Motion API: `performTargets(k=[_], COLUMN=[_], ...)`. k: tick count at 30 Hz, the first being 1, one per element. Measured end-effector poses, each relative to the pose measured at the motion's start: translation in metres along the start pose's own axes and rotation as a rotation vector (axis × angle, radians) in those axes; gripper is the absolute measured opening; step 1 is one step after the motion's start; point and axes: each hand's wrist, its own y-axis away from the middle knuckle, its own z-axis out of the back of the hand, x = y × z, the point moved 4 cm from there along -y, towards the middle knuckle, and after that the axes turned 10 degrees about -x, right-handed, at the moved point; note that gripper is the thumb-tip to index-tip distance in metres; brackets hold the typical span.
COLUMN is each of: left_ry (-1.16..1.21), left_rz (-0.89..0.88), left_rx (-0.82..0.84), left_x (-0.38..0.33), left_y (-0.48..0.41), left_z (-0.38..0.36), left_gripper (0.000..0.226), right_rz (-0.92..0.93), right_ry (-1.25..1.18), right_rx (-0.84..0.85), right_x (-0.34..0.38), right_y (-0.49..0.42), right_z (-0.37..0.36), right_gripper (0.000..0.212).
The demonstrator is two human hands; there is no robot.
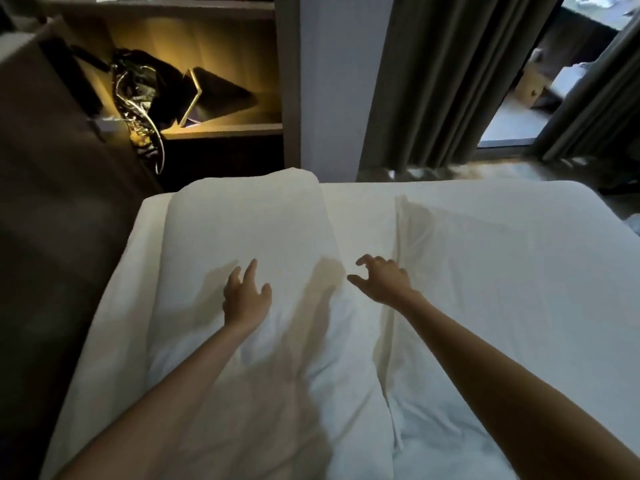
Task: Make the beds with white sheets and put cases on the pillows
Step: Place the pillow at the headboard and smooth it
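Left hand [246, 296] over pillow [249, 230]; right hand [382, 282] at edge.

Pillow [249, 220] under the left hand [246, 296]: plain white, no pattern, creamier at its far end, with grey-tan shadow patches beside the fingers.
Sheet [360, 220] between the hands: plain white.
Folded cover [519, 271] right of the right hand [384, 282]: white, unpatterned, yellowish along its fold.
Beyond the left hand: shelf [221, 128] of amber-brown wood, lit yellow; bag [138, 84] black with glossy silvery streaks; triangular stand [214, 95] black with a brass-gold edge.
Left of the left hand: headboard [45, 168] dark brown, plain.
Beyond the right hand: curtains [433, 81] dark olive-grey, plain; wall strip [332, 81] pale lavender-grey.
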Motion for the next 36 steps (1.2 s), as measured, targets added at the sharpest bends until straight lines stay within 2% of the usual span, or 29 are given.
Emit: performTargets(k=[2,6,8,11,14,16,18,22,26,29,33,36], left_ry=[-0.027,-0.021,-0.020,0.018,0.077,0.090,0.083,0.026,-0.004,0.123,0.302,0.397], left_rz=[0.128,0.435,0.520,0.585,0.654,0.697,0.726,0.705,0.668,0.640,0.597,0.574], left_rx=[-0.060,-0.058,-0.055,-0.070,-0.117,-0.144,-0.160,-0.209,-0.227,-0.235,-0.348,-0.397], left_x=[0.042,0.117,0.143,0.169,0.190,0.201,0.207,0.214,0.220,0.225,0.220,0.216], left_y=[-0.009,-0.021,-0.029,-0.045,-0.060,-0.066,-0.071,-0.074,-0.075,-0.072,-0.063,-0.054], left_z=[0.009,0.012,0.010,0.003,-0.005,-0.011,-0.017,-0.024,-0.024,-0.019,0.004,0.031], left_gripper=[0.064,0.084,0.095,0.108,0.125,0.134,0.137,0.135,0.126,0.116,0.090,0.078], right_rz=[-0.086,-0.302,-0.404,-0.489,-0.529,-0.549,-0.564,-0.562,-0.571,-0.566,-0.509,-0.451], right_ry=[-0.125,-0.451,-0.561,-0.635,-0.688,-0.692,-0.678,-0.648,-0.631,-0.665,-0.740,-0.796], right_rx=[0.069,0.165,0.180,0.166,0.175,0.189,0.189,0.190,0.189,0.147,-0.005,-0.134], right_x=[0.009,0.024,0.025,0.015,0.005,0.003,0.003,0.001,-0.003,0.000,0.017,0.038], right_y=[-0.003,-0.018,-0.031,-0.049,-0.059,-0.064,-0.067,-0.074,-0.077,-0.072,-0.053,-0.032], right_z=[-0.035,-0.096,-0.120,-0.149,-0.172,-0.186,-0.199,-0.213,-0.215,-0.208,-0.184,-0.155], right_gripper=[0.069,0.112,0.126,0.135,0.132,0.118,0.109,0.106,0.106,0.108,0.097,0.097])
